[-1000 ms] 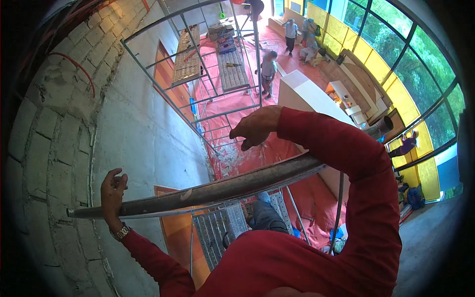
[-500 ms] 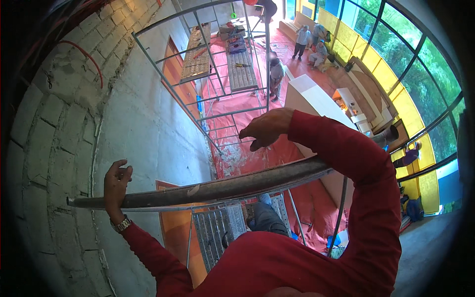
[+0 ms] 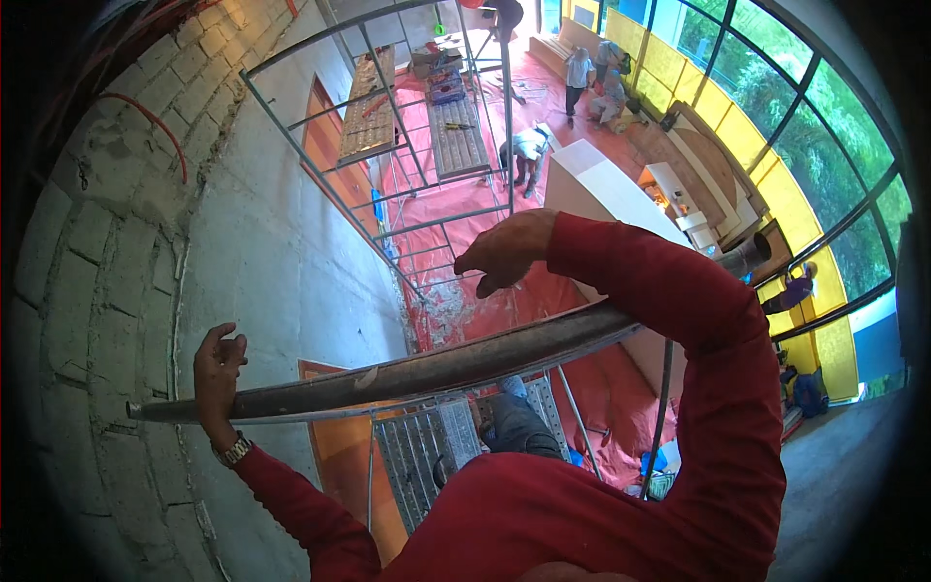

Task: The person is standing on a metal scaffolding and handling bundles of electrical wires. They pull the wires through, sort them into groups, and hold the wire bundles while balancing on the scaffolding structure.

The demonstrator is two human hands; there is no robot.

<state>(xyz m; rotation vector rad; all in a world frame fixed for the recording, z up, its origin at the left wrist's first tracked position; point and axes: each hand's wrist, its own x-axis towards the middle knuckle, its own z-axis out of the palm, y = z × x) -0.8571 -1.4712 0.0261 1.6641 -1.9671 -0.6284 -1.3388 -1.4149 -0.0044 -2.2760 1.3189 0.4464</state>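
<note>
A long dark metal pipe (image 3: 465, 361) runs across in front of my chest, its left end by the block wall and its right end beyond my right elbow. My left hand (image 3: 218, 373), with a metal watch (image 3: 236, 449) at the wrist, is raised at the pipe's left part. Its palm side lies against or just before the pipe; the fingers are loosely bent and hold nothing. My right arm (image 3: 669, 281) in a red sleeve bends over the pipe. Past it, my right hand (image 3: 506, 250) hangs above the pipe with loosely curved fingers, empty.
Below me are scaffold planks (image 3: 427, 456) with my leg on them. A scaffold frame (image 3: 441, 218) stands ahead beside the grey wall (image 3: 281, 252). Red sheeting (image 3: 543, 320) covers the floor far below. A large pale box (image 3: 601, 189) and several people stand there. Tall windows curve along the right.
The view has shifted slightly, so the scaffold and floor sit further left. My hands and the pipe keep nearly the same pose. A person below by the pale box has bent forward.
</note>
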